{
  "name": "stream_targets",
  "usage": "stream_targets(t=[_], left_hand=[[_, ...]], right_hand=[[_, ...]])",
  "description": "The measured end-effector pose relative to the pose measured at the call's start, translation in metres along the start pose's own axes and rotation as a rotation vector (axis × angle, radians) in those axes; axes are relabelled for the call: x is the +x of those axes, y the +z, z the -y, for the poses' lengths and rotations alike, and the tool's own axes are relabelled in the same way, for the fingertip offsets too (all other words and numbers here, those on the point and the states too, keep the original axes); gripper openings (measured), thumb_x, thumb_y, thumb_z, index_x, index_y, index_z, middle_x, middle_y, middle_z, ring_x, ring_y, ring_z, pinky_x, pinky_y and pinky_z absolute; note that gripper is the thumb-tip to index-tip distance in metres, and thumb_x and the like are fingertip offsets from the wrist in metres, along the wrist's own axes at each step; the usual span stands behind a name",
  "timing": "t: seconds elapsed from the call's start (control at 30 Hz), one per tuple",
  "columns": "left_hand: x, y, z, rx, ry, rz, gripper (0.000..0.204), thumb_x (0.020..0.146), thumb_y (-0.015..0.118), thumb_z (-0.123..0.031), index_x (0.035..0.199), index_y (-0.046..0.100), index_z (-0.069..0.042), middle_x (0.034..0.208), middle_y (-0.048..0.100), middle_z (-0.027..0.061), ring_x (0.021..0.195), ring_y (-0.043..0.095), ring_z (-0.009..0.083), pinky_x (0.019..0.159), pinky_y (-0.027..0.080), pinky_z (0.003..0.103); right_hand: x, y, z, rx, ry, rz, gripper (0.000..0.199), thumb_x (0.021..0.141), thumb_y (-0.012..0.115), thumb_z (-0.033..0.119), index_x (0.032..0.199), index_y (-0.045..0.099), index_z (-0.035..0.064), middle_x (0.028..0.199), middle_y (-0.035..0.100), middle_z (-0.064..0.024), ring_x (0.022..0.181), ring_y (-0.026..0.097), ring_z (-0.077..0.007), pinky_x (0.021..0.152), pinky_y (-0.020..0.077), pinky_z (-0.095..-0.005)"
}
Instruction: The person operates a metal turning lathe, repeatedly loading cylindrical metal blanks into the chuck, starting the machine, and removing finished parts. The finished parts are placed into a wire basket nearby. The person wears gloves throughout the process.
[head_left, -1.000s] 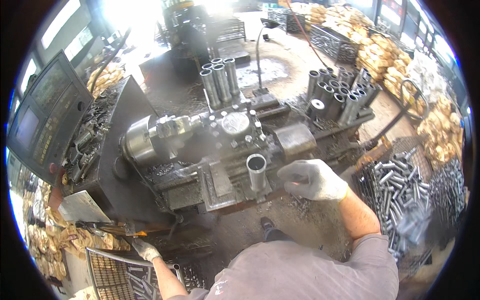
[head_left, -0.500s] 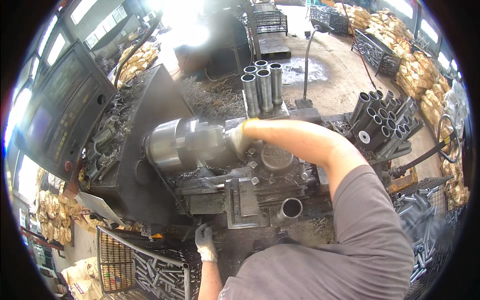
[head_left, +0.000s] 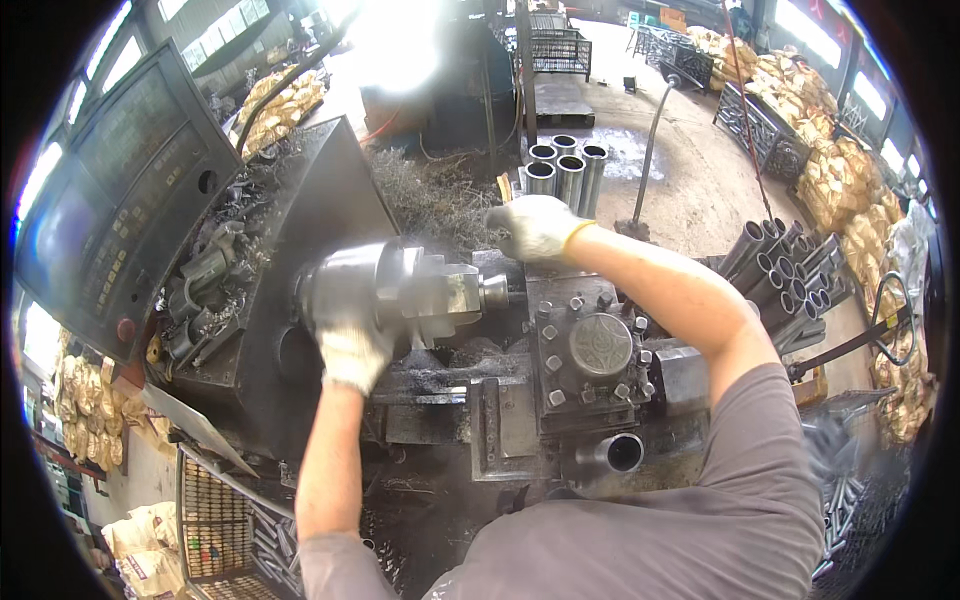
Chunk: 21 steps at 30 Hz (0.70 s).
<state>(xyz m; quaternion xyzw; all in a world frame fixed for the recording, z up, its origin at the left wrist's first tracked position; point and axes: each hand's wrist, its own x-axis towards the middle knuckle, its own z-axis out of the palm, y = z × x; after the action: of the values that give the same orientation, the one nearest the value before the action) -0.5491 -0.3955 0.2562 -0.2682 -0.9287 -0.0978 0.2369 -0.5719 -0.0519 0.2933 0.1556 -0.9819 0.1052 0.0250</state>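
Note:
A metal lathe chuck (head_left: 345, 285) with blocky jaws (head_left: 455, 292) sits left of centre, and a short tube end (head_left: 494, 291) sticks out of the jaws. My left hand (head_left: 357, 358), in a whitish glove, lies against the near side of the chuck, its fingers laid on the metal and partly blurred. Beyond the jaws is my gloved right hand (head_left: 545, 226), with fingers curled closed; anything inside them is hidden. The tool post (head_left: 600, 345), topped by a round cap and several square-headed bolts, is right of the chuck. Nearer me lies a wide tube (head_left: 625, 453).
Several upright tubes (head_left: 570, 172) stand behind my right hand, and more tubes (head_left: 785, 270) are stacked at right. A control panel (head_left: 120, 200) leans at left. Metal shavings (head_left: 430, 200) heap behind the lathe. A wire basket (head_left: 215, 520) of small tubes stands at near left.
My left hand has risen from below the lathe bed onto the chuck. My right hand has moved back and right, off the jaws. The view has shifted somewhat.

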Motion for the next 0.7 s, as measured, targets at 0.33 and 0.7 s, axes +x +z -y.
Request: stream_targets(t=[0.33,0.7], left_hand=[[0.09,0.008,0.018,-0.048,0.006,0.379,0.096,0.064,0.093,-0.032,0.149,0.056,-0.007,0.148,0.061,0.0208,0.139,0.058,0.0396,0.119,0.047,0.049],[-0.002,0.052,0.007,0.051,0.097,-0.264,0.098,0.07,0.08,-0.023,0.159,0.044,-0.002,0.161,0.046,0.0241,0.155,0.035,0.0471,0.131,0.023,0.06]], right_hand=[[0.029,0.086,-0.007,0.16,-0.002,0.571,0.049,0.085,0.082,0.041,0.109,0.077,-0.0017,0.111,0.078,-0.0221,0.094,0.079,-0.0317,0.082,0.0648,-0.0395],[0.009,0.092,-0.047,0.293,0.015,0.595,0.048,0.074,0.086,0.045,0.1,0.081,0.0039,0.098,0.081,-0.0103,0.085,0.075,-0.0205,0.075,0.0594,-0.0363]])
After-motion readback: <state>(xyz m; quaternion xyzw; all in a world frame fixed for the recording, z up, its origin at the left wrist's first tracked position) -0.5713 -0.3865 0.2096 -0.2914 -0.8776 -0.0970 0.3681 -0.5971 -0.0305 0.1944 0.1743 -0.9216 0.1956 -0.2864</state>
